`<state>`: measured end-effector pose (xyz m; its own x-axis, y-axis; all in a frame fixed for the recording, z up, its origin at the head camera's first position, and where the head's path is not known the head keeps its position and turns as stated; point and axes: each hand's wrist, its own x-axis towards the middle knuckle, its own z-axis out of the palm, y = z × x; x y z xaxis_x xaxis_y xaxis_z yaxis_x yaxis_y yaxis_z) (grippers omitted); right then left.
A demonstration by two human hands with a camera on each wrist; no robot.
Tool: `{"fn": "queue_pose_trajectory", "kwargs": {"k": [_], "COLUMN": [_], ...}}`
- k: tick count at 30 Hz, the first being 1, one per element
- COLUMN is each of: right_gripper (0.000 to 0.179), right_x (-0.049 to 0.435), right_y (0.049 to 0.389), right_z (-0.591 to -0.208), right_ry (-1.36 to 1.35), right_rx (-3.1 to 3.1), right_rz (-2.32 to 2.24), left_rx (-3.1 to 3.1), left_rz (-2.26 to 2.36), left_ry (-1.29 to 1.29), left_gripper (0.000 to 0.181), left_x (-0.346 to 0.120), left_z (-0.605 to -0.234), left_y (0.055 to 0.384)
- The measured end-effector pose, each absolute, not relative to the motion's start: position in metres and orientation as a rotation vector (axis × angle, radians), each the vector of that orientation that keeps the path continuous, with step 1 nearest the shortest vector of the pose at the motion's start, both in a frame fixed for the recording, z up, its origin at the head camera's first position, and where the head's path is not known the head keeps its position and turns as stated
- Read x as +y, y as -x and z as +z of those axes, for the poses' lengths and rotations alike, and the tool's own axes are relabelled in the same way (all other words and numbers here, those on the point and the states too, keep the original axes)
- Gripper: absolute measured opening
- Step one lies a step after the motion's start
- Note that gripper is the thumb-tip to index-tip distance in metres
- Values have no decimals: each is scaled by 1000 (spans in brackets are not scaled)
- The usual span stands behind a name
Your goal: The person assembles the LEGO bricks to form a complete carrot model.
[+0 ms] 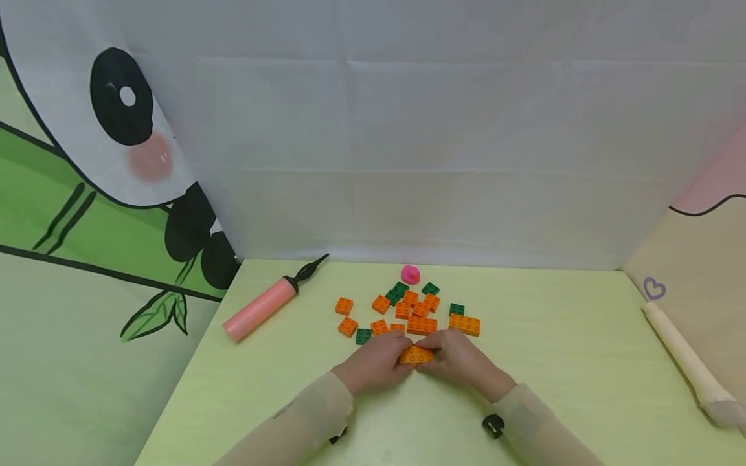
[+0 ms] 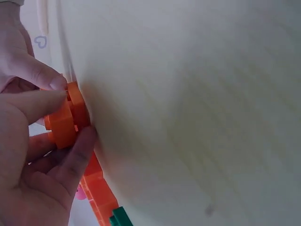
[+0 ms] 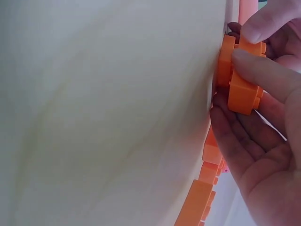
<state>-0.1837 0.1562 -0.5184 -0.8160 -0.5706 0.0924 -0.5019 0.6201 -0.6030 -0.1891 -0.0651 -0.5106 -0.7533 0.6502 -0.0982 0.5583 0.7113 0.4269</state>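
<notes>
Near the middle of the table, my left hand [image 1: 375, 364] and right hand [image 1: 463, 364] meet over an orange toy building brick [image 1: 416, 356]. Fingers and thumbs of both hands pinch it from its two ends. The left wrist view shows this upper brick [image 2: 63, 125] stacked on a second orange brick [image 2: 78, 104], close over the tabletop. From the right wrist, the upper brick [image 3: 242, 94] reaches past the lower brick [image 3: 225, 61] at one end. Just beyond the hands lie a long orange brick [image 1: 422, 325] and a green brick [image 1: 363, 336].
Several loose orange and green bricks lie behind the hands, among them a long orange brick [image 1: 464, 325] at the right. A pink knobbed piece [image 1: 410, 274] sits near the back wall. Left stands a pink hand pump [image 1: 262, 309], lying slanted on the pale green table [image 1: 559, 349].
</notes>
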Motion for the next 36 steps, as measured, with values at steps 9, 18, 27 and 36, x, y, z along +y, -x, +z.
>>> {"fn": "queue_pose_trajectory", "kwargs": {"k": [9,18,27,36], "right_gripper": [35,41,44,38], "right_x": [156,158,155,147], "right_y": [186,188,186,183], "right_z": [-511,-511,-515,-518], "right_ry": [808,807,826,840], "right_rx": [2725,2713,2753,2776], "right_rz": [-948,-904,-900,-842], "left_rx": [2667,2693,2702,2680], "left_rz": [751,739,596,473], "left_ry": [-1029,-1012,-1011,-1079], "left_gripper": [8,23,33,25], "left_x": [-70,-73,-72,-69], "left_z": [-510,-513,-512,-507], "left_y": [193,192,191,191]}}
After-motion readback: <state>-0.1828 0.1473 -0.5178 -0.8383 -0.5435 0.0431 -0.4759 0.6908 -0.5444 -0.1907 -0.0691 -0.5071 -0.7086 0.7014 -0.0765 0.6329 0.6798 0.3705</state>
